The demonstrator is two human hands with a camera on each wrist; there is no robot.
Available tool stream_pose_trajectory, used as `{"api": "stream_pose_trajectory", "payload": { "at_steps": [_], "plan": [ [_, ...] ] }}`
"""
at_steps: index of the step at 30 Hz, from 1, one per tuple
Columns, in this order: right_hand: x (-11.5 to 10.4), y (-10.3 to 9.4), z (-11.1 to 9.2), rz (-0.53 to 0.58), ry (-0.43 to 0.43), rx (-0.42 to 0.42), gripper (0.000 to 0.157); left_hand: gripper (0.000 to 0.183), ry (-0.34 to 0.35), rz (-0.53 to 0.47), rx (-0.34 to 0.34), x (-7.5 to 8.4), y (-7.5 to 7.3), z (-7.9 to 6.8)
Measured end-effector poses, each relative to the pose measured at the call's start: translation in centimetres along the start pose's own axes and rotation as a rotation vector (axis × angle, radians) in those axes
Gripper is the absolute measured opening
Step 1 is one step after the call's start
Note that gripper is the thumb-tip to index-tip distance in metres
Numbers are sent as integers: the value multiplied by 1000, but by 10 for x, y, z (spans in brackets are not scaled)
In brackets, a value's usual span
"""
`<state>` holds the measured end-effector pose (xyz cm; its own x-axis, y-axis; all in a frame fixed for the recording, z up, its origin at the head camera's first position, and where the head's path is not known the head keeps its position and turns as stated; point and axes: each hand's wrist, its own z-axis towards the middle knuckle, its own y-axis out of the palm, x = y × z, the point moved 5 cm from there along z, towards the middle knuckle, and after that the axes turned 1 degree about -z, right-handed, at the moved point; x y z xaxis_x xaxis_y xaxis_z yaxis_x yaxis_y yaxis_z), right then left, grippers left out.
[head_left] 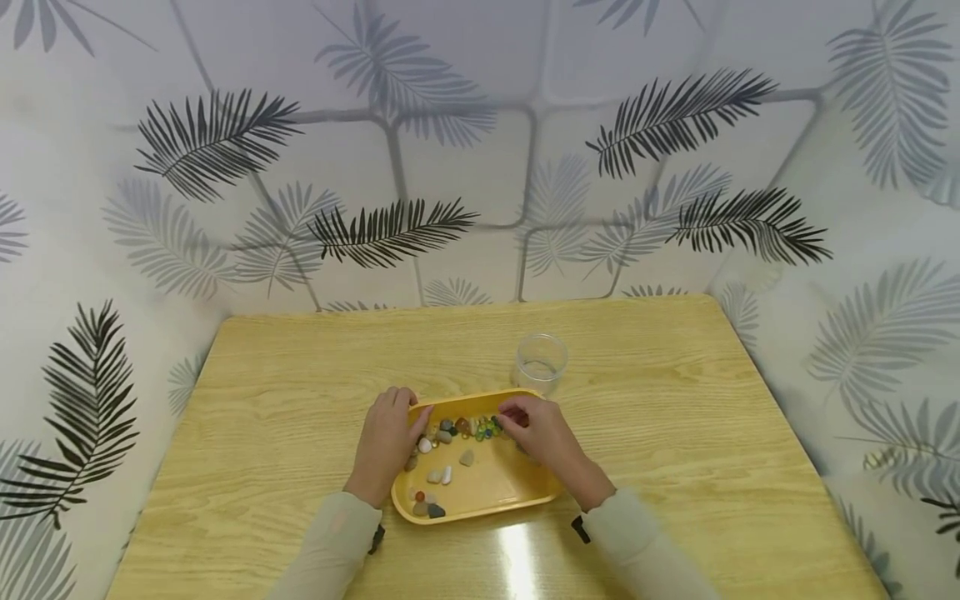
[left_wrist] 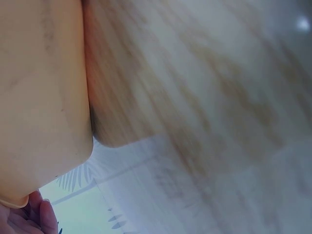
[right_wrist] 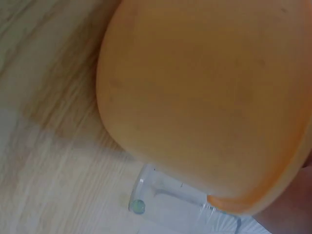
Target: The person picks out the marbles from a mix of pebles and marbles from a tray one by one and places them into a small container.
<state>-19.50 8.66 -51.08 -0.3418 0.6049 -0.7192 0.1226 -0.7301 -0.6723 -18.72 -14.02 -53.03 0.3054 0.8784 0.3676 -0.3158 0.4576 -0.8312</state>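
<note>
A yellow plastic tray (head_left: 495, 492) sits slightly askew on the table, holding pebbles and glass marbles. My left hand (head_left: 386, 437) grips its left end, thumb over the rim and fingers outside. In the left wrist view, curled fingertips (left_wrist: 46, 214) show at the rim. Over the tray's right end, my right hand (head_left: 543, 433) has bent fingers beside a cluster of green and blue glass marbles (head_left: 486, 428); whether anything is pinched is hidden. Just behind the tray stands a clear round container (head_left: 541, 358). The right wrist view shows a greenish marble (right_wrist: 138, 206) inside it.
Grey and brown pebbles (head_left: 446, 432) lie along the tray's back left. Pale stones (head_left: 440, 477) are near its middle, and a dark stone (head_left: 436, 511) is at the front left corner. The wooden table (head_left: 285, 392) ends at a leaf-patterned backdrop (head_left: 457, 167).
</note>
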Motion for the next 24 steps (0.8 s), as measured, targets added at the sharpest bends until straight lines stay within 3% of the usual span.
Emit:
{"api": "stream_pose_trajectory", "payload": {
  "at_steps": [11, 24],
  "plan": [
    [7, 25, 1, -50, 2, -134, 16, 26, -13, 1, -20, -1, 1, 0],
    [16, 39, 5, -75, 24, -189, 17, 26, 2, 11, -7, -1, 3, 0]
  ]
}}
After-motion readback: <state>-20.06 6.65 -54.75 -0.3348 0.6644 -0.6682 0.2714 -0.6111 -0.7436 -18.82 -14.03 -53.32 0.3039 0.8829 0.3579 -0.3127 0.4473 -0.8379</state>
